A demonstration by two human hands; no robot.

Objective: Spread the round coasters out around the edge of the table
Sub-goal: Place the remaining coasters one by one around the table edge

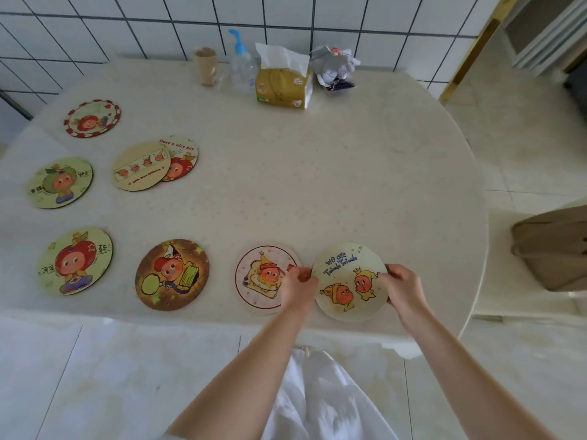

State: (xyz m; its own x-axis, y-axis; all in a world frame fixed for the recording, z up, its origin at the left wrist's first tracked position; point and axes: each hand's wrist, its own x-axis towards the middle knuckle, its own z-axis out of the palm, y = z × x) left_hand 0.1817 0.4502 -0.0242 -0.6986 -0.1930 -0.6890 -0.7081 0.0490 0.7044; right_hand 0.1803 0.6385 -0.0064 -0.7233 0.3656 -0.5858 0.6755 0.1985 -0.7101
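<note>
Your left hand (pixel 298 285) pinches left rim of pale yellow round "We are Twinkle Twinkle" coaster (pixel 349 281) at near edge of cream desk (pixel 317 169); right hand (pixel 401 285) pinches right rim. Coaster looks thin, light, stiff: keep grip at edges.

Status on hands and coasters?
Left hand and right hand grip the pale round "we are" coaster at near edge. Two round coasters overlap mid-left.
</note>
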